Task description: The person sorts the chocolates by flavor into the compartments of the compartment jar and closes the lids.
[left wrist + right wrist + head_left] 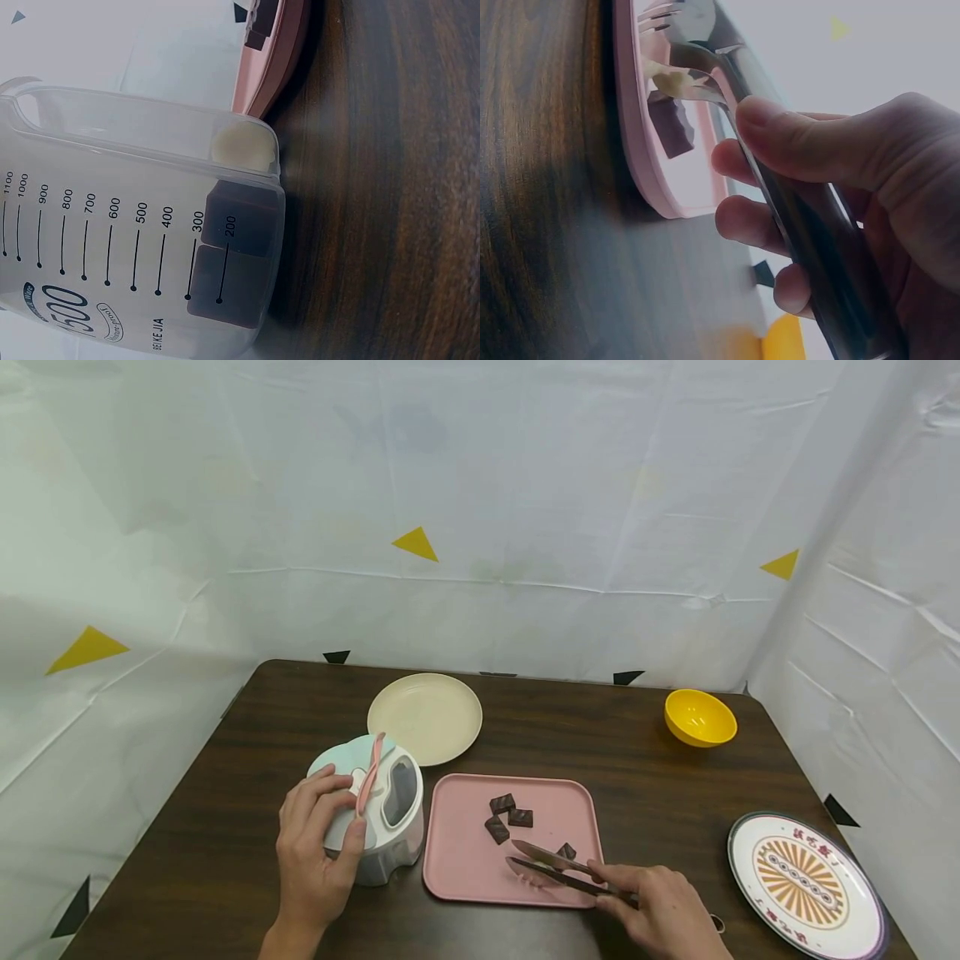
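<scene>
My left hand (pixel 318 835) rests on the lid of a white storage container (pixel 390 852), thumb and fingers around the near end of its pink handle (pixel 367 777). The left wrist view shows the clear measuring-marked wall (pixel 112 202), with dark blocks (pixel 232 277) and a round cream piece (pixel 244 146) low inside. My right hand (pixel 663 906) grips metal tongs (pixel 573 877), held low over the pink tray (pixel 457 877) with their tips apart. Beside them lies one dark brown block (pixel 567 851). Several similar blocks (pixel 501 816) sit mid-tray. A cream patch (pixel 671 81) shows at the tongs' end.
A cream plate (pixel 425 718) lies behind the container. At the back right stands a yellow bowl (pixel 699 718). A patterned white plate (pixel 802 885) lies near the right edge of the dark wooden table (pixel 630 777). White sheeting (pixel 510 527) hangs around the table.
</scene>
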### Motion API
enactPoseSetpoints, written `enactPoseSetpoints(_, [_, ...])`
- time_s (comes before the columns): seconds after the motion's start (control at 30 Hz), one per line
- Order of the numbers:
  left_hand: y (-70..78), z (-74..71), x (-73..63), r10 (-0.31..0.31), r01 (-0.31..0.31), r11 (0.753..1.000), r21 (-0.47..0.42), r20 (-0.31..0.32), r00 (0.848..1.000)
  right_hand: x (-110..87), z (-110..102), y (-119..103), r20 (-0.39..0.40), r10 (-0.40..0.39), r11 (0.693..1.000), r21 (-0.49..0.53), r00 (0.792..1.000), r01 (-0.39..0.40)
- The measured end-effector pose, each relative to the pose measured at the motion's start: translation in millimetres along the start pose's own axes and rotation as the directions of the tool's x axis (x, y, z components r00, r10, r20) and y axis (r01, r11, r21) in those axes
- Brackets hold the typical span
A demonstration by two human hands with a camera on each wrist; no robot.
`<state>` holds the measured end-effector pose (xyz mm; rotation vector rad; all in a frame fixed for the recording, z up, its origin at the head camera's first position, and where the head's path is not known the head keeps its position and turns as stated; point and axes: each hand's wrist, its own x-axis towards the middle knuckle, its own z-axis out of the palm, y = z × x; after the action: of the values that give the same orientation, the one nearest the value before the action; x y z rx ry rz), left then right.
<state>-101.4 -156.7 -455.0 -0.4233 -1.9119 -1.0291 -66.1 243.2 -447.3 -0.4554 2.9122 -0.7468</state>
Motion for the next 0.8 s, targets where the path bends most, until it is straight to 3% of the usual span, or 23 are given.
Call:
enactPoseSetpoints(0.13, [0.0, 0.5, 0.2, 0.002, -0.002, 1.000, -0.004, -0.004, 1.000, -0.2, 0, 0, -0.042, -0.030, 0.999, -0.012, 0.999, 0.030])
enactPoseSetpoints(0.27, [-0.1, 0.7, 1.0, 0.006, -0.006, 1.000, -0.006, -0.008, 1.000, -0.4, -1, -3, -0.149, -0.120, 0.993, -0.015, 0.982, 0.120])
enactPoseSetpoints(0.33, [0.0, 0.6, 1.3, 0.008, -0.008, 1.000, -0.007, -0.012, 1.000, 0.6, -1, -6, -0.221, -0.186, 0.982, -0.021, 0.958, 0.186])
enactPoseSetpoints(0.4, [0.2, 0.4, 1.4, 0.007, -0.007, 1.000, -0.006, -0.011, 1.000, 3.0, -2, -10, -0.296, -0.256, 0.966, -0.031, 0.920, 0.258])
enactPoseSetpoints(0.63, [0.8, 0.0, 1.2, 0.004, -0.004, 1.000, -0.005, -0.005, 1.000, 18.3, -4, -30, -0.483, -0.420, 0.881, -0.016, 0.768, 0.472])
enactPoseSetpoints(0.7, [0.8, 0.0, 1.1, 0.004, -0.004, 1.000, -0.005, -0.005, 1.000, 23.9, -5, -38, -0.502, -0.439, 0.852, 0.029, 0.745, 0.523])
enactPoseSetpoints(0.8, [0.6, 0.2, 1.1, 0.006, -0.006, 1.000, -0.005, -0.007, 1.000, 32.7, -5, -52, -0.498, -0.438, 0.820, 0.121, 0.748, 0.560])
